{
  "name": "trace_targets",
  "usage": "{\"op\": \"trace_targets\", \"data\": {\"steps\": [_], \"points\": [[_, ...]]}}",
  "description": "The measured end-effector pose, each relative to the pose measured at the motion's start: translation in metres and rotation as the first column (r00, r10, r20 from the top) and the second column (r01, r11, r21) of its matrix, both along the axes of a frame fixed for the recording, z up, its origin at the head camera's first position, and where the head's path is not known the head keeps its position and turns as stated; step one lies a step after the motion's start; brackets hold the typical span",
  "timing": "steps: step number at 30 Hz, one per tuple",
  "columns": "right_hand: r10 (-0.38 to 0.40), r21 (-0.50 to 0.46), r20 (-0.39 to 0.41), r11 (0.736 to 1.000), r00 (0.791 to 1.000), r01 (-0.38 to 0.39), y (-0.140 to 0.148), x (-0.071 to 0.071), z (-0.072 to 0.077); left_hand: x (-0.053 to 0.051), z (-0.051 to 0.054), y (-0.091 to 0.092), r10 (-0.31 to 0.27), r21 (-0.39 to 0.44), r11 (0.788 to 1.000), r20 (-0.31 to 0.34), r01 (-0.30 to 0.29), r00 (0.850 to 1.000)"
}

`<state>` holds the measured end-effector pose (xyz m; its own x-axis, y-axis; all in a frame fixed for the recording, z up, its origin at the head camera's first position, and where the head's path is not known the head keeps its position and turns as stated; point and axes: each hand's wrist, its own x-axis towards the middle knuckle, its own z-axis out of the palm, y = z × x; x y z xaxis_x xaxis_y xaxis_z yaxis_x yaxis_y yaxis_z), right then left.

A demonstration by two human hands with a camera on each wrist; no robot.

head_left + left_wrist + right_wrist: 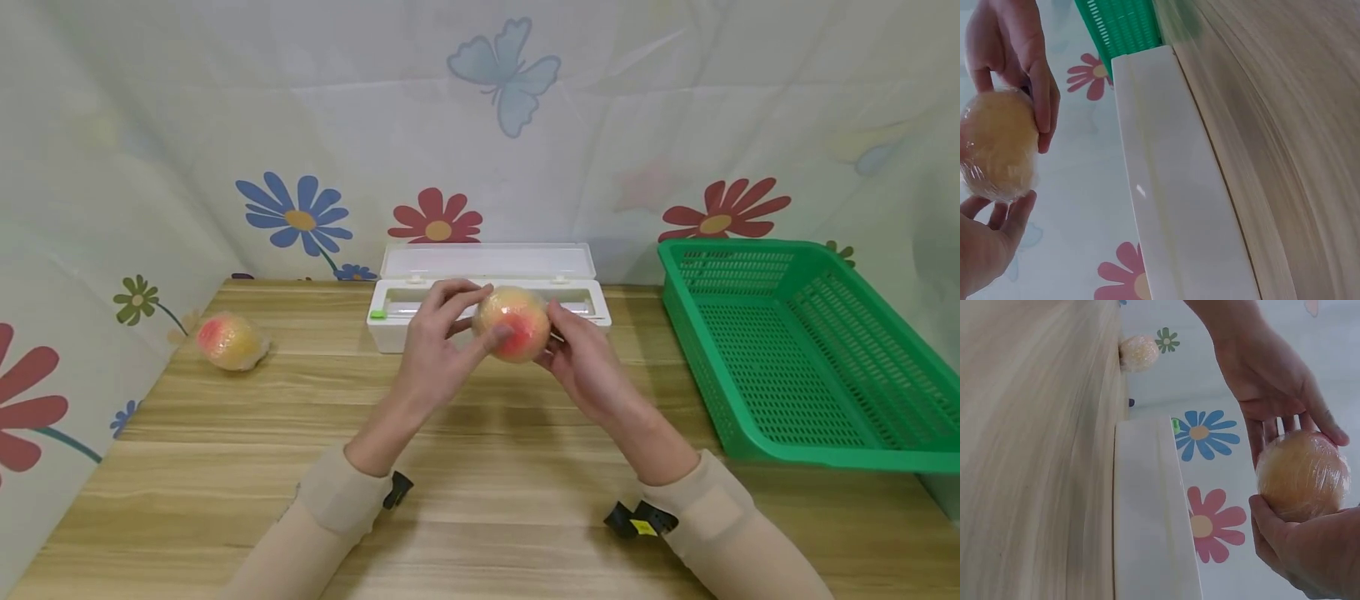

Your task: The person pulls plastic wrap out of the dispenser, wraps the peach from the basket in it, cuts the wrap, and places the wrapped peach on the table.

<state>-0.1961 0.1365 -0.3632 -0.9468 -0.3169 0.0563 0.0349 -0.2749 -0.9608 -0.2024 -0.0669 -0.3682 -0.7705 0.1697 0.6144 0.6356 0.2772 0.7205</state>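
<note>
Between both hands, held above the table in front of a white box, is a yellow and red peach (513, 325) wrapped in clear film. My left hand (437, 350) grips its left side, thumb across the front and fingers at the upper left. My right hand (592, 367) holds the right side with thumb and fingers. In the left wrist view the wrapped peach (1000, 144) shows its yellow side under wrinkled film. The right wrist view has the left hand (1272, 375) above the peach (1304, 475) and the right hand (1310, 550) below it.
Behind the hands stands the white film dispenser box (386, 337), lid (487, 261) raised, with a green slider (378, 315) at its left. Another wrapped peach (232, 342) lies at the table's left. On the right sits a green plastic basket (705, 383). A flowered cloth (360, 100) hangs behind.
</note>
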Motion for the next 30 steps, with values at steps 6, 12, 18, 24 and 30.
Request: {"op": "trace_targets", "data": {"steps": [6, 12, 18, 24, 30], "points": [[-0.015, -0.143, 0.113, 0.989, 0.994, 0.031, 0.0, -0.001, -0.004, 0.0, 0.0, 0.001, 0.01, -0.13, 0.991, -0.08, -0.02, 0.997], [-0.02, -0.252, 0.196, 0.965, 0.98, 0.07, 0.0, -0.002, -0.004, 0.002, 0.001, 0.004, -0.008, -0.216, 0.976, -0.142, -0.023, 0.99], [-0.041, -0.215, 0.188, 0.973, 0.981, 0.081, -0.004, 0.002, 0.001, 0.008, 0.003, 0.008, 0.054, -0.259, 0.961, -0.176, -0.099, 0.983], [-0.064, -0.158, 0.156, 0.983, 0.986, 0.089, -0.004, 0.003, 0.002, 0.011, 0.004, 0.01, 0.052, -0.242, 0.966, -0.162, -0.091, 0.985], [-0.138, -0.113, 0.142, 0.982, 0.98, 0.154, -0.004, 0.002, 0.001, 0.012, 0.005, 0.011, 0.029, -0.237, 0.969, -0.171, -0.07, 0.985]]}}
